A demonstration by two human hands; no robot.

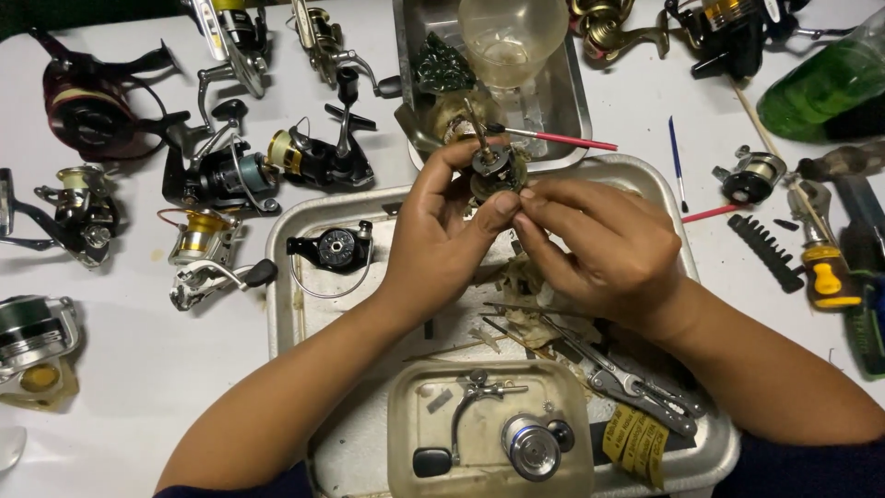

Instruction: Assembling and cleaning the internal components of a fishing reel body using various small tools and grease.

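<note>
**Both hands grip a small reel part over a metal tray**

Head view: The left hand (441, 242) and right hand (599, 247) meet above the metal tray (286, 277), fingers pinched together around a small round reel part (492, 169) with a thin shaft sticking up from it. The left thumb and fingers wrap its left side; the right fingertips press on its lower right edge. Just behind the part lies a red-handled brush (562, 139), resting across the rim of a steel tub (576, 101) that holds a clear plastic cup (513, 39). On the tray, left of the left wrist, sits a black reel body (334, 249). Near the tray's front edge stands a clear plastic box (406, 452) holding a crank handle (466, 415) and a silver spool (532, 447). Pliers (636, 383) lie under the right forearm. Several fishing reels (221, 175) are spread over the white table (138, 369) to the left.
</note>
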